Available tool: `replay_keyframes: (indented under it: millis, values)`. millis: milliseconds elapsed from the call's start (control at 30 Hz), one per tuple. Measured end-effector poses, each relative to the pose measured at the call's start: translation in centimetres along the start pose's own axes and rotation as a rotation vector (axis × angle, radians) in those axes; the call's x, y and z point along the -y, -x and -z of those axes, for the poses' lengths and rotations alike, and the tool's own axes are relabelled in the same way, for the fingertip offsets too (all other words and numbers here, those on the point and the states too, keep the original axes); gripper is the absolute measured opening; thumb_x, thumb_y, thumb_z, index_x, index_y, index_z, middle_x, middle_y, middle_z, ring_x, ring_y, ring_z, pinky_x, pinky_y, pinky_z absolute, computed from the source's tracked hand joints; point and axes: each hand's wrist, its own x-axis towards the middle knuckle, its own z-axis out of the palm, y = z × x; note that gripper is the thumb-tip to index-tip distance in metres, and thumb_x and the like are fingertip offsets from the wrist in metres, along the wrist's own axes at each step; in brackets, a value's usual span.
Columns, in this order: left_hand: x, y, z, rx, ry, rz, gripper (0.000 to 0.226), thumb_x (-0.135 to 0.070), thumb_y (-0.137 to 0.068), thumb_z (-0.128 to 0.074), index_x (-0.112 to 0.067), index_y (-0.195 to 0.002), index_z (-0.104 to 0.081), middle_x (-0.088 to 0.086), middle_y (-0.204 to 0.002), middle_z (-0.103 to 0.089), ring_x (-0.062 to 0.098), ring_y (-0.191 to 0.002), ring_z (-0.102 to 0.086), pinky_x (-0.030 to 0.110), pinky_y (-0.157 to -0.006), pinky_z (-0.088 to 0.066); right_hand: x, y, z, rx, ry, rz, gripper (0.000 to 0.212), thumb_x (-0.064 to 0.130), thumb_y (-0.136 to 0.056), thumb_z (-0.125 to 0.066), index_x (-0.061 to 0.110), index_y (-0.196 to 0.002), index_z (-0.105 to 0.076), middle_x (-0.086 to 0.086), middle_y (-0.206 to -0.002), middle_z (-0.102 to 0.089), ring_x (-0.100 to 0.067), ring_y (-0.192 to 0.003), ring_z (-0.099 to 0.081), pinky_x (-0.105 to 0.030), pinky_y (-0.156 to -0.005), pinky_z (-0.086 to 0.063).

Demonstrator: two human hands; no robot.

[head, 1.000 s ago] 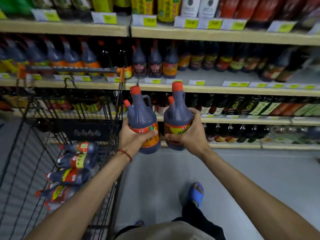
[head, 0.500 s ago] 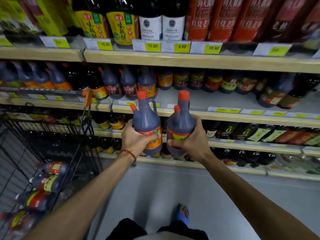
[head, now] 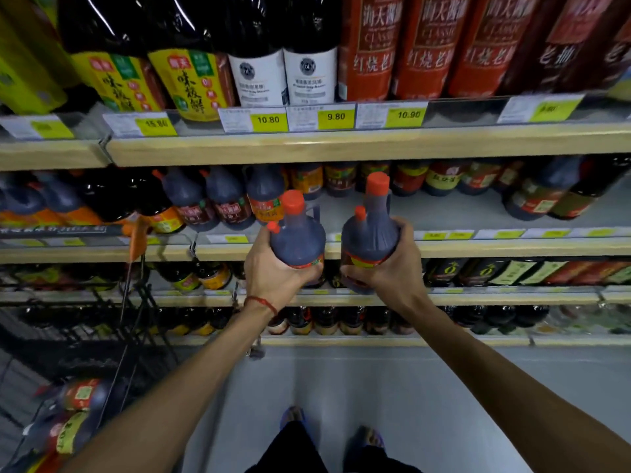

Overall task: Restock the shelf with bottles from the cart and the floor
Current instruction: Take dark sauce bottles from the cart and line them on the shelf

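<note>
Head view: which step is going on?
— Placing. Left hand is gripping left bottle, right hand right bottle, both hovering at the shelf edge.
— Next?
— Likely setting them upright on its bare part.

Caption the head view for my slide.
Left hand grips the left bottle, right hand the right bottle, facing the shelf.

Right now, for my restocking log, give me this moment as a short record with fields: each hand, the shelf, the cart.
left hand: grips left sauce bottle, orange-red cap, upright
right hand: grips right sauce bottle, same kind, upright, slightly higher
shelf: bare grey space beyond both bottles; shelved sauce bottles of that kind stand left of it
cart: at left, cart bottles lying inside
</note>
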Motion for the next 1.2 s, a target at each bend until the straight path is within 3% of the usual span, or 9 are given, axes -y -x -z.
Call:
replay_keyframes:
  millis: [133, 267, 367, 467, 600, 767, 967, 1133, 1200]
  values:
    - [2.1, -3.6, -1.6, -0.007, 0.01, -0.146, 0.086, -0.05, -0.048, -0.096, -0.036, -0.122, -0.054, -0.012, -0.116, -0.067, 0.009, -0.104, -0.066, 0.029, -0.082, -0.056, -1.6, -1.8, -1.5, -0.054, 0.009, 0.033, 0.105, 0.022, -0.056, -0.103, 0.019, -0.14, -0.04, -0.003, -0.129, -0.058, -0.019, -0.11, -0.061, -0.017, -0.084, -0.05]
    - [2.9, -6.2, -3.0, -0.019, 0.035, -0.276, 0.088, -0.042, -0.052, -0.096, -0.053, -0.124, -0.046, -0.023, -0.12, -0.062, -0.003, -0.11, -0.061, 0.015, -0.085, -0.051, -2.6, -3.8, -2.2, -0.086, 0.026, 0.135, 0.103, 0.03, -0.054, -0.102, 0.026, -0.136, -0.039, 0.006, -0.125, -0.056, -0.004, -0.107, -0.06, -0.01, -0.081, -0.05]
    - [3.0, -7.4, -3.8, -0.036, 0.043, -0.311, 0.086, -0.039, -0.054, -0.095, -0.049, -0.124, -0.047, -0.022, -0.119, -0.061, -0.007, -0.11, -0.059, 0.013, -0.087, -0.048, -2.7, -4.8, -2.7, -0.142, 0.011, 0.174, 0.101, 0.036, -0.055, -0.1, 0.034, -0.134, -0.037, 0.01, -0.124, -0.055, -0.005, -0.11, -0.06, -0.021, -0.084, -0.055]
    - [3.6, -8.8, -4.7, -0.047, 0.054, -0.331, 0.086, -0.035, -0.053, -0.093, -0.031, -0.128, -0.052, -0.017, -0.12, -0.061, -0.01, -0.111, -0.057, 0.011, -0.09, -0.046, -3.2, -5.5, -3.2, -0.185, 0.021, 0.192, 0.103, 0.045, -0.054, -0.098, 0.036, -0.135, -0.035, 0.009, -0.128, -0.053, -0.012, -0.112, -0.059, -0.034, -0.089, -0.057]
    - [3.9, -10.6, -6.2, -0.067, 0.034, -0.293, 0.095, -0.041, -0.049, -0.095, -0.02, -0.132, -0.053, -0.003, -0.125, -0.066, 0.011, -0.114, -0.063, 0.022, -0.093, -0.051, -4.0, -6.5, -3.2, -0.233, 0.058, 0.25, 0.105, 0.046, -0.055, -0.097, 0.027, -0.139, -0.036, 0.005, -0.133, -0.05, -0.012, -0.119, -0.055, -0.031, -0.097, -0.054]
    - [4.7, -12.6, -8.2, -0.063, 0.019, -0.23, 0.085, -0.041, -0.049, -0.097, -0.021, -0.119, -0.055, -0.002, -0.114, -0.068, 0.017, -0.103, -0.066, 0.035, -0.086, -0.056, -4.7, -7.2, -2.8, -0.294, 0.04, 0.271, 0.104, 0.036, -0.057, -0.099, 0.021, -0.14, -0.039, 0.004, -0.131, -0.05, -0.008, -0.119, -0.053, -0.021, -0.098, -0.05]
    - [5.2, -13.4, -9.3, -0.01, 0.025, -0.125, 0.087, -0.061, -0.041, -0.082, -0.023, -0.115, -0.053, -0.008, -0.105, -0.066, 0.012, -0.093, -0.064, 0.021, -0.076, -0.045, -4.8, -7.7, -2.6, -0.318, 0.044, 0.257, 0.102, 0.033, -0.057, -0.1, 0.022, -0.139, -0.039, 0.002, -0.128, -0.052, -0.012, -0.114, -0.056, -0.027, -0.093, -0.054]
    - [5.2, -14.8, -9.4, 0.055, -0.064, -0.052, 0.083, -0.038, -0.051, -0.097, -0.019, -0.122, -0.058, 0.001, -0.117, -0.069, 0.022, -0.108, -0.067, 0.023, -0.081, -0.043, -4.5, -7.9, -3.1, -0.293, 0.041, 0.228, 0.104, 0.034, -0.058, -0.1, 0.022, -0.14, -0.038, 0.002, -0.13, -0.051, -0.013, -0.116, -0.056, -0.028, -0.095, -0.054]
    - [5.1, -14.9, -9.3, 0.071, -0.077, -0.04, 0.083, -0.035, -0.053, -0.098, -0.017, -0.124, -0.058, 0.004, -0.12, -0.07, 0.016, -0.105, -0.064, 0.022, -0.082, -0.043, -4.3, -7.6, -3.4, -0.289, 0.042, 0.205, 0.104, 0.037, -0.058, -0.099, 0.025, -0.14, -0.036, 0.005, -0.13, -0.05, -0.011, -0.117, -0.055, -0.026, -0.096, -0.053]
